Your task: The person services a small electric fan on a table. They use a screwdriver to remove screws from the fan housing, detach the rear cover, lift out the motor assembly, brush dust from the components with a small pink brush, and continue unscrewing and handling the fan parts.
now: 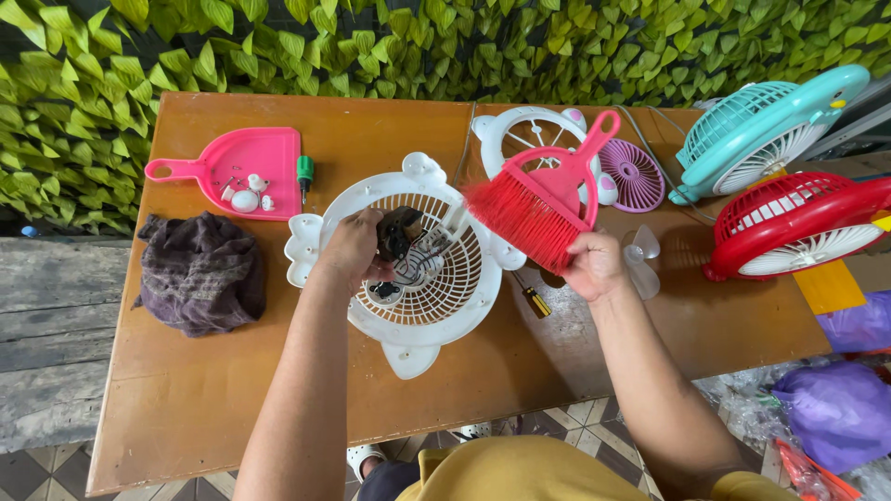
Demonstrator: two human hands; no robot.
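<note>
My left hand (353,249) grips the dark motor (401,234) at the middle of a white round fan housing (436,306) that lies flat on the wooden table (204,399). My right hand (594,264) holds a pink hand brush (548,199) by its head, red bristles pointing down-left over the right edge of the housing. A clear fan blade (642,260) lies just right of that hand. A small screwdriver with a yellow handle (534,301) lies partly under the brush and hand.
A pink dustpan (260,158) with screws and small white parts sits at the back left, a green-handled screwdriver (304,174) beside it. A dark cloth (202,271) lies left. A white grille (520,139), purple grille (633,174), teal fan (766,130) and red fan (798,227) stand right.
</note>
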